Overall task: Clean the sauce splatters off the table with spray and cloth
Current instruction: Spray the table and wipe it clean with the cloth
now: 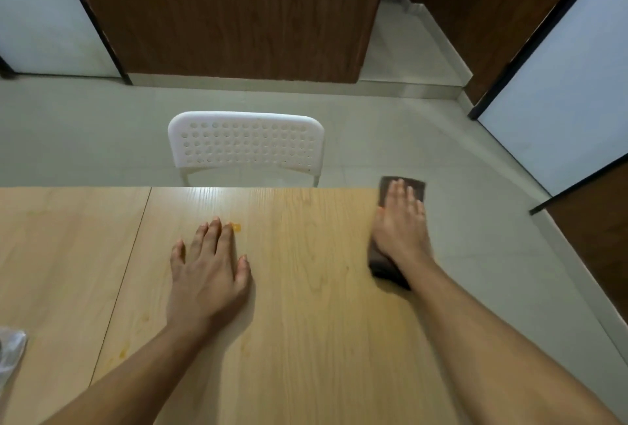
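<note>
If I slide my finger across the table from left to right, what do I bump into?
Crinkly clear plastic → orange sauce smear → left hand → small orange sauce spot → right hand pressing the brown cloth.

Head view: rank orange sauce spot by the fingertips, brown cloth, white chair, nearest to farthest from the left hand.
From the left hand:
1. orange sauce spot, just past its fingertips on the table.
2. brown cloth, to the right at the table's edge, under the right hand.
3. white chair, beyond the table's far edge.
</note>
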